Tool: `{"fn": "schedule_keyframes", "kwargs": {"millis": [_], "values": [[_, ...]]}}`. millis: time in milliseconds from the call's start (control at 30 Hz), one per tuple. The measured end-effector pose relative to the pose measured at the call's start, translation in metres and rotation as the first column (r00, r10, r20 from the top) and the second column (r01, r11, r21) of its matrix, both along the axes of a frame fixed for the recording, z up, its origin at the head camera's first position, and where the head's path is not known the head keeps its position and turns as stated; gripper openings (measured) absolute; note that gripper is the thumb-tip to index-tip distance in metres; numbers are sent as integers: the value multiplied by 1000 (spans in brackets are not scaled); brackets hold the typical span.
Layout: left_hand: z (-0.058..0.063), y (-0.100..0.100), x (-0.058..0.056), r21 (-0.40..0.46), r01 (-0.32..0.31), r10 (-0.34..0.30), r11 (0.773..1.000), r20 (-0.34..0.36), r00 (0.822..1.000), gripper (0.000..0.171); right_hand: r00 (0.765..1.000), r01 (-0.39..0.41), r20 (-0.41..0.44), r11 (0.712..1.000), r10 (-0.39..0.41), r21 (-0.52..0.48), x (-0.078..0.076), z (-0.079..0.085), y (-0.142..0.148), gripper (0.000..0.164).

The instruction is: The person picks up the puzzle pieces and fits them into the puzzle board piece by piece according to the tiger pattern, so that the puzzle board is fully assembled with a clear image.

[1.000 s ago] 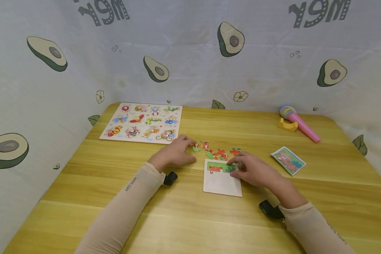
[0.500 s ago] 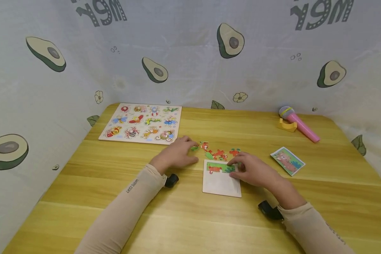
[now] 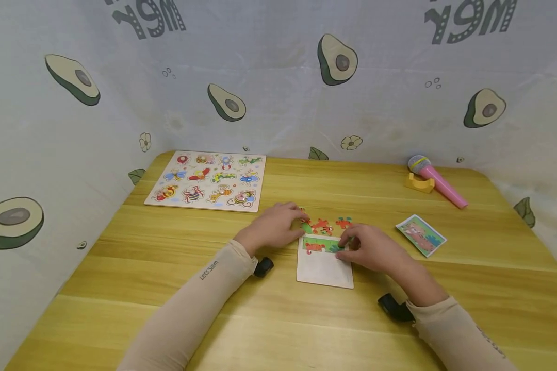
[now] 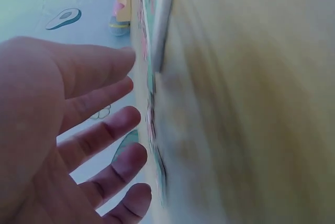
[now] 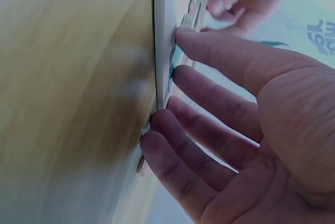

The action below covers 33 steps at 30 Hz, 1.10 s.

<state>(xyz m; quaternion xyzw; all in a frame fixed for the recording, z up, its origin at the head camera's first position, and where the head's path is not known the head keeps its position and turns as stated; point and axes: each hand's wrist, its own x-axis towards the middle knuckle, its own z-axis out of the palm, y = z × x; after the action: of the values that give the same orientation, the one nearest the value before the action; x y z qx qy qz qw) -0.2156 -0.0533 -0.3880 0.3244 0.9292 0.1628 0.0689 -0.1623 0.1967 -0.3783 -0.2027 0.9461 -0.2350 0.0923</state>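
Observation:
A square white puzzle tray (image 3: 325, 271) lies on the table, with joined green and orange puzzle pieces (image 3: 313, 246) along its far end. My right hand (image 3: 376, 250) rests at the tray's right side. In the right wrist view its thumb (image 5: 191, 41) and forefinger (image 5: 183, 75) touch the tray and a teal-green piece, the fingers nearly straight. My left hand (image 3: 276, 226) is just left of the tray, its fingers reaching over the loose orange and green pieces (image 3: 322, 225) and partly hiding some. The left wrist view shows its fingers (image 4: 123, 122) spread, with nothing visible held.
Another loose orange piece (image 3: 343, 222) lies beyond the tray. A picture card (image 3: 421, 235) lies to the right. Behind it are a pink toy microphone (image 3: 443, 186) and a yellow stand (image 3: 420, 183). An insect puzzle board (image 3: 209, 180) sits at the back left, before the avocado-print curtain (image 3: 278, 77).
My left hand has moved right, to the tray's far left corner, now covering loose pieces that showed earlier. My right hand has stayed nearly still at the tray.

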Motion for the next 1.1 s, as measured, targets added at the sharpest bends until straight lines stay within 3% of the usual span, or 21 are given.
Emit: {"fn": "schedule_keyframes", "kwargs": {"millis": [133, 267, 433, 633, 1100], "values": [[2, 13, -8, -6, 13, -13, 1000, -2, 1000, 37, 1000, -13, -14, 1000, 13, -21, 0, -1, 2, 17], [6, 20, -19, -12, -57, 57, 998, 2, 998, 39, 1000, -22, -19, 998, 21, -50, 0, -3, 4, 17], [8, 16, -29, -33, -154, 154, 988, 23, 988, 40, 999, -28, -19, 998, 27, -56, 1, -4, 3, 17], [5, 10, -35, -64, -161, 165, 985, 62, 984, 41, 999, -29, -15, 998, 29, -52, 2, -4, 2, 16], [9, -1, -37, 98, -199, 187, 975, 122, 975, 32, 999, -30, -14, 998, 29, -61, 1, -6, 3, 14]]}}
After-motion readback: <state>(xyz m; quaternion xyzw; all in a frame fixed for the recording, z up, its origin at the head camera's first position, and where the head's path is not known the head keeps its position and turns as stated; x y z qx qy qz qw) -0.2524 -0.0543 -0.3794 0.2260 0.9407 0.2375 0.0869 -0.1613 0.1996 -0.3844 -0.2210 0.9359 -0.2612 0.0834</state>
